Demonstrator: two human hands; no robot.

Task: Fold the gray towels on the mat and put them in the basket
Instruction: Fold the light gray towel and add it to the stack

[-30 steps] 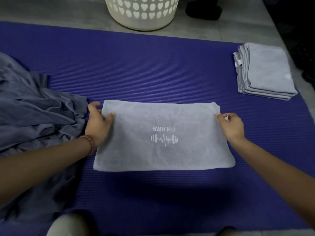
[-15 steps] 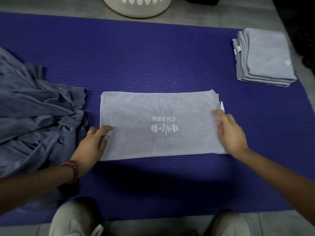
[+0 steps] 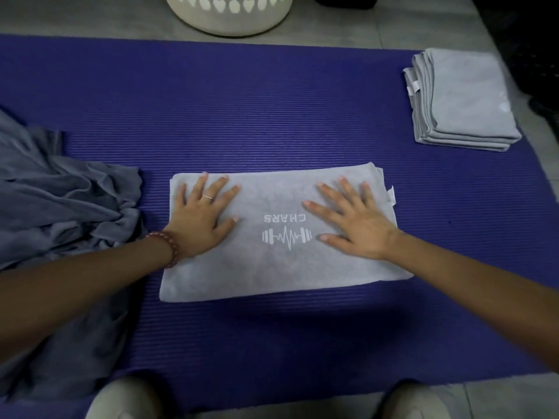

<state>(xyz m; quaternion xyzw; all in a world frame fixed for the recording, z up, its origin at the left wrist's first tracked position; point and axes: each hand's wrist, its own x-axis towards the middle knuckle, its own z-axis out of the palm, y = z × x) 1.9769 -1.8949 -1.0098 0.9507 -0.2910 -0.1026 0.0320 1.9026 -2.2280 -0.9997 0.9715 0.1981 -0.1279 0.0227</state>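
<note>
A folded gray towel point(image 3: 272, 267) with a white dumbbell logo lies flat in the middle of the purple mat point(image 3: 272, 101). My left hand point(image 3: 201, 219) lies flat on its left part, fingers spread and straight. My right hand point(image 3: 354, 220) presses flat on its right part, fingers spread too. A stack of folded gray towels point(image 3: 465, 98) sits at the mat's right far corner. A rumpled heap of gray towels point(image 3: 60, 207) lies on the left, touching my left forearm. The white basket point(image 3: 230, 16) with heart-shaped holes stands beyond the mat's far edge, partly cut off.
Gray tiled floor point(image 3: 393, 28) surrounds the mat. A dark object point(image 3: 344, 0) sits right of the basket. Two light shoes, one point(image 3: 121, 400) left and one point(image 3: 414, 403) right, show at the bottom edge. Dark things point(image 3: 538, 55) border the far right.
Both hands left the towel's side edges and moved inward onto its top, now lying flat with spread fingers. The camera view shifted slightly.
</note>
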